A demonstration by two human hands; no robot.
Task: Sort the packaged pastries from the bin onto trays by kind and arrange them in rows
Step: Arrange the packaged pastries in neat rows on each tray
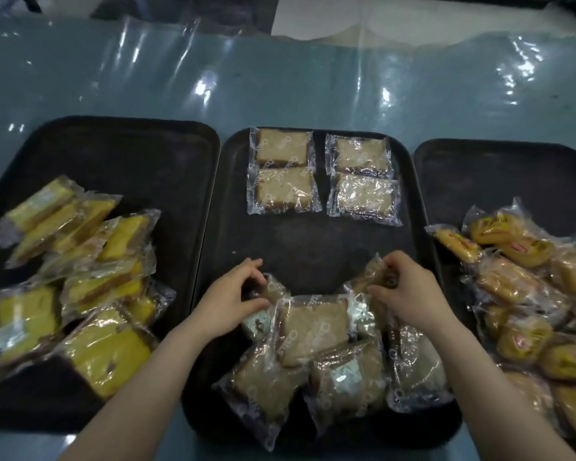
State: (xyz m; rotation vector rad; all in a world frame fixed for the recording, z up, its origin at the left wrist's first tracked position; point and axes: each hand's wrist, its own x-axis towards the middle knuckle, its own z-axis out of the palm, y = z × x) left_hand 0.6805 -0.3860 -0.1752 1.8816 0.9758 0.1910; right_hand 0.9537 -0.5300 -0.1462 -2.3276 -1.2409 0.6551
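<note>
Head view: left hand [228,302] is pinching one brown cake packet [269,291], right hand [403,287] is gripping another [373,272] just beyond the pile [316,347].

Three black trays sit side by side: the left tray [113,144], the middle tray [306,241], the right tray [499,174]. Beyond the two hands [228,302], four brown cake packets [281,151] lie arranged two by two. Around the fingers, a loose heap of about six more brown packets [313,327]. Left of them, roughly eight yellow cake packets [103,351]. Right, some ten orange-yellow bun packets [512,241], partly cut off.
</note>
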